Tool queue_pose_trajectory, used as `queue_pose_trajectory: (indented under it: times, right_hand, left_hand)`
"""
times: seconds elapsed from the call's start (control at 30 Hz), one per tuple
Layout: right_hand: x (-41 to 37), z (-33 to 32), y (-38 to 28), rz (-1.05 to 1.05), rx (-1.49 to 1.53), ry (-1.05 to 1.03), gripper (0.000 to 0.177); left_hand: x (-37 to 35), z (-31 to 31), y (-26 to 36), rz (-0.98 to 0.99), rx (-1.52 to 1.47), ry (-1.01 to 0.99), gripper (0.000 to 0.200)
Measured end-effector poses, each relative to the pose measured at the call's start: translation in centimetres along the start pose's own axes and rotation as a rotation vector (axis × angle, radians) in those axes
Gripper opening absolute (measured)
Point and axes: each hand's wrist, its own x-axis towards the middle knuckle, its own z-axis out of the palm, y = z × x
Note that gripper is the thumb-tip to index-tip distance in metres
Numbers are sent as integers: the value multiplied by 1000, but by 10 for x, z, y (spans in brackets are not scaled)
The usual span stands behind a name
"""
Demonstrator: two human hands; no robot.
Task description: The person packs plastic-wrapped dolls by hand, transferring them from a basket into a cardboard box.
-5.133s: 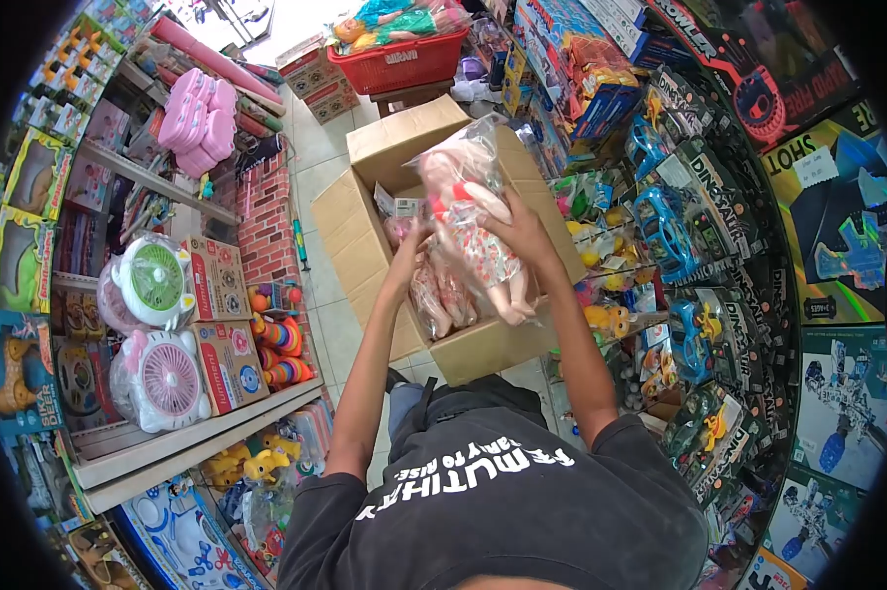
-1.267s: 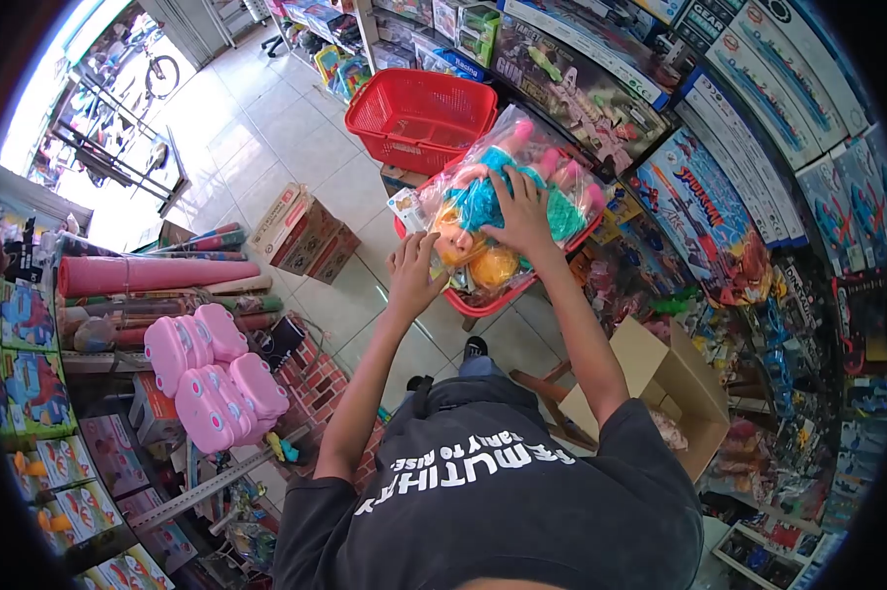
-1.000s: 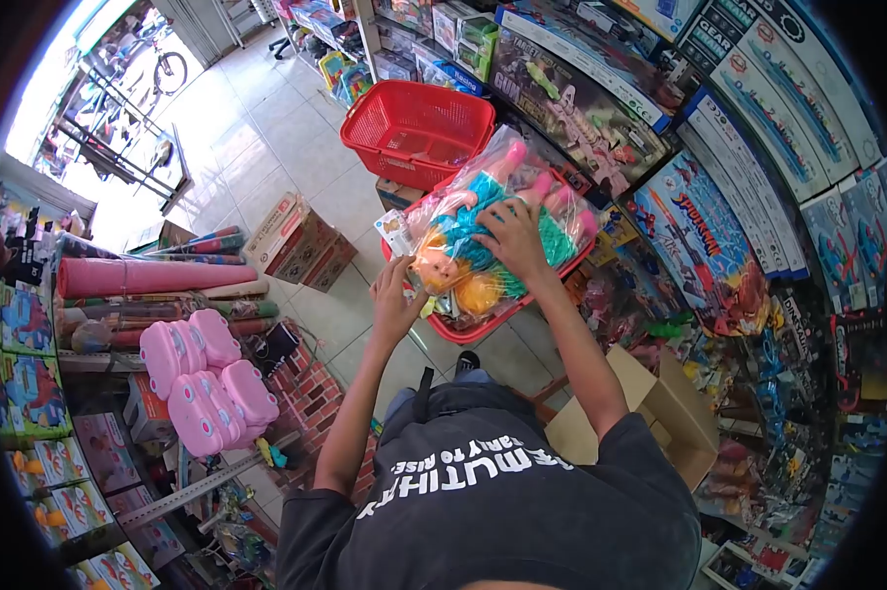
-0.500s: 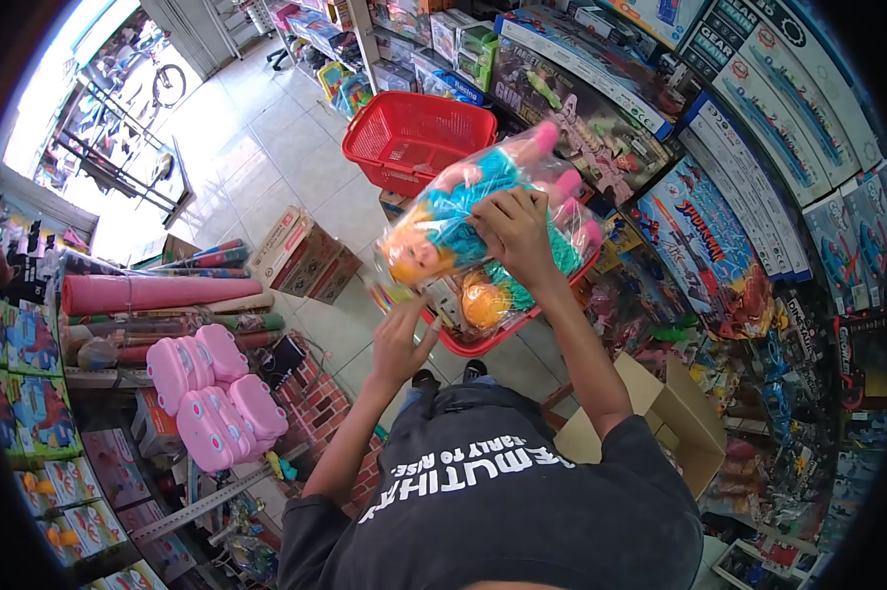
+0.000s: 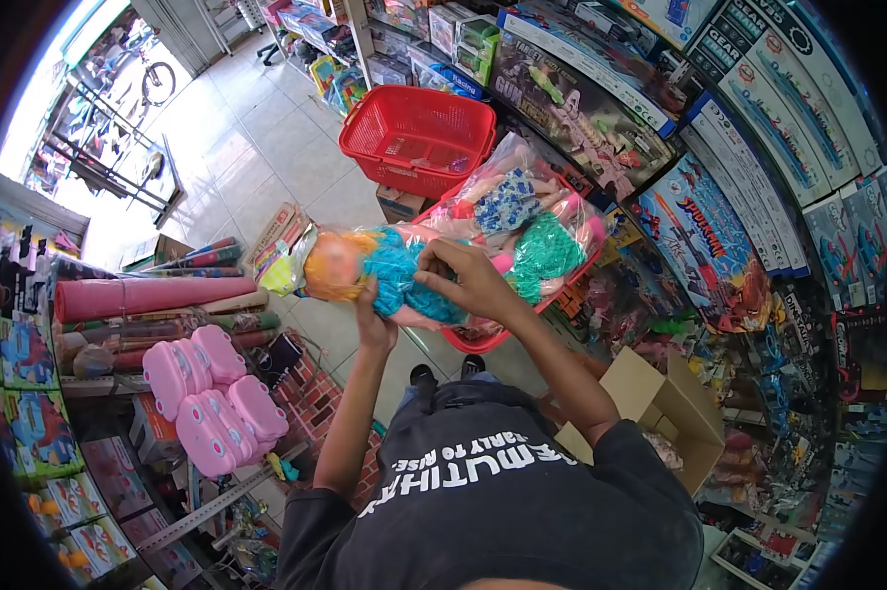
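Note:
A doll (image 5: 389,270) with orange-yellow hair and a blue dress lies sideways in a clear plastic bag, in front of my body. My left hand (image 5: 373,324) grips it from below near the head and shoulder. Bent over the dress, my right hand (image 5: 461,282) has its fingers closed on the bag. Beneath and to the right, a red basket (image 5: 478,342) holds more bagged dolls: one in a green dress (image 5: 547,246) and one in a blue-and-white dress (image 5: 514,202). The held doll covers part of this basket.
A second red basket (image 5: 419,180) stands just beyond. An open cardboard box (image 5: 675,413) is by my right side. Pink cases (image 5: 229,428) and a pink roll (image 5: 153,295) lie at left. Boxed toys (image 5: 699,241) line the right wall.
The bagged doll has moved left and turned from a slant to nearly level, with its head at left. My left hand now grips it, and the right hand has shifted left with it.

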Motion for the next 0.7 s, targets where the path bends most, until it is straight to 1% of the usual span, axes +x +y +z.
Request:
queue_pose_trajectory:
  times: [0.07,0.1,0.13,0.2,0.23,0.3,0.33,0.4,0.43,0.47,0.53,0.57,0.6,0.67,0.7]
  right_hand:
    - [-5,-2,18,-14,106,7,13]
    - [-4,-11,13,106,133,44,16]
    - [-8,-20,26,110,133,48,16]
    - [-25,-36,66,135,-445,241,32]
    - [-38,-41,72,142,-448,251,32]
    - [-65,-47,78,363,-993,338,49]
    - [-76,-48,86,381,-998,349,49]
    - [-100,-45,99,411,-1084,298,62]
    - [-102,-40,100,373,-1043,370,53]
    - [-105,-41,103,403,-1045,387,53]
    - [-108,-44,105,300,-1035,373,43]
    - [-107,-44,102,306,-1012,392,30]
    - [-106,-43,102,289,-1032,411,25]
    - [-104,-42,106,262,-1045,427,21]
    - [-105,-40,105,284,-1051,439,21]
  left_hand:
    - [3,-12,2,26,104,-4,49]
    - [4,-15,6,14,130,-4,49]
    - [5,-18,9,8,131,-5,49]
    - [7,-21,14,-82,69,46,42]
    - [8,-20,16,-86,92,39,45]
    - [11,-24,18,-123,98,-2,47]
    - [13,-23,19,-153,103,-34,50]
    - [15,-19,16,-202,92,-43,49]
    - [17,-18,14,-220,102,-51,48]
    - [19,-16,13,-238,114,-60,47]
    - [20,-6,13,-283,126,-107,47]
    - [20,-3,12,-300,123,-140,46]
    - [23,-3,9,-331,132,-158,46]
    - [28,-7,3,-372,98,-204,46]
    - [28,-9,0,-393,104,-217,46]
